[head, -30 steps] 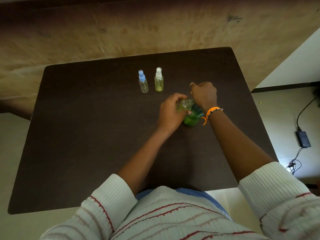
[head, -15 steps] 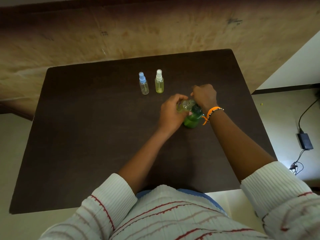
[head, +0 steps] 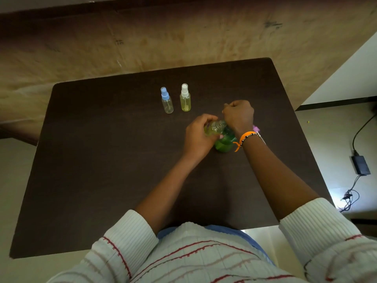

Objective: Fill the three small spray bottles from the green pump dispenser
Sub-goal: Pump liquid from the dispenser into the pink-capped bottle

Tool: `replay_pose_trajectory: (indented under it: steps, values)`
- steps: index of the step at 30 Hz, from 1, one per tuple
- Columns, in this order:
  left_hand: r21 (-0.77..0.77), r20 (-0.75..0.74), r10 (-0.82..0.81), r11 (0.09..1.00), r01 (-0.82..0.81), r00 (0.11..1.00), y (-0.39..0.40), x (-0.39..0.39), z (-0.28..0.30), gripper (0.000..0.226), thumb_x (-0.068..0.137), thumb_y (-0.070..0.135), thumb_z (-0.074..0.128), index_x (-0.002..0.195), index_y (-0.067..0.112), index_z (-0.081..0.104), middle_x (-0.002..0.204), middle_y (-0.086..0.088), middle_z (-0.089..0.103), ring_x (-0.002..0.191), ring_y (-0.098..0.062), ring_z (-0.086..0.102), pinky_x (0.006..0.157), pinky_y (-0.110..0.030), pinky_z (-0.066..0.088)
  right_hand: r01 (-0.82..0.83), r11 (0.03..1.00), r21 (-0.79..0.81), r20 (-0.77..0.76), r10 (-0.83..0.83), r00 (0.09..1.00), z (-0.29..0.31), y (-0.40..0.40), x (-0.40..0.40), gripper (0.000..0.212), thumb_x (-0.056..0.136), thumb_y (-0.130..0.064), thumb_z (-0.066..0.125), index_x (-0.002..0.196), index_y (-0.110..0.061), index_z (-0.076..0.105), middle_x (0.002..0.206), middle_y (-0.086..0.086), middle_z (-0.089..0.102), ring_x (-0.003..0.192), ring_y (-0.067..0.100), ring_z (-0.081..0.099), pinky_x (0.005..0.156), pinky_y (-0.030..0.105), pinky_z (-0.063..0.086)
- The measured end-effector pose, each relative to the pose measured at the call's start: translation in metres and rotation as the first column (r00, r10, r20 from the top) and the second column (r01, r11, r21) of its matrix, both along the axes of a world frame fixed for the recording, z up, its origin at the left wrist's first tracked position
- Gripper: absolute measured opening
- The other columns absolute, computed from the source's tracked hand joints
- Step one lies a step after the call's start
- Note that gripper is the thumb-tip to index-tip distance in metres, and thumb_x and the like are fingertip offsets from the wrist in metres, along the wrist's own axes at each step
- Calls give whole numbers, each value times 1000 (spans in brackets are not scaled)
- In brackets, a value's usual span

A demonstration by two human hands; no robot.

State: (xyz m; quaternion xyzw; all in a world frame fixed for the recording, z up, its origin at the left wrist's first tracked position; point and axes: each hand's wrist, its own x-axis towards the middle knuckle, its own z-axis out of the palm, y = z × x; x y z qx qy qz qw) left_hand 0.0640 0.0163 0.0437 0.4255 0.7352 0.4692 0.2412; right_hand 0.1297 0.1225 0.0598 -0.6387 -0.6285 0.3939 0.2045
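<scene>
The green pump dispenser (head: 224, 144) stands on the dark table (head: 102, 160), right of centre. My right hand (head: 238, 115) is curled over its top, hiding the pump head. My left hand (head: 199, 135) grips a small uncapped spray bottle (head: 215, 127), tilted, its threaded neck at the dispenser's top; it holds yellowish-green liquid. Further back stand two capped spray bottles: one with a blue cap (head: 166, 100), nearly clear, and one with a white cap (head: 185, 98), filled with yellow liquid.
A small pink piece (head: 256, 128) lies on the table just behind my right wrist. A black power adapter (head: 360, 165) with cables lies on the floor to the right. A worn brown surface runs behind the table.
Both hands stay at the dispenser with the small bottle held to it. Only the camera has shifted slightly; the two capped bottles have not moved.
</scene>
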Motion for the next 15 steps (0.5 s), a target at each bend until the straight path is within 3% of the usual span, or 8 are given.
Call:
replay_pose_trajectory:
  steps: [8,15]
  values:
    - [8,16,7,1000,-7,1000,2,0,0,42,65,7,80,104,11,64,102,-2,67,94,-10,60,77,-11,44,2,1000,-7,-11,-2,1000,1,0,0,26,90,-19,58,87,3,72,79,13,66,75,24,61,79,39,54]
    - [10,45,3,1000,-3,999,4,0,2,44,63,7,80,104,11,64,101,-2,67,94,-13,62,82,-21,48,-67,988,-137,-47,61,997,3,6,0,28,88,-22,56,86,0,73,81,9,64,77,24,57,75,33,47]
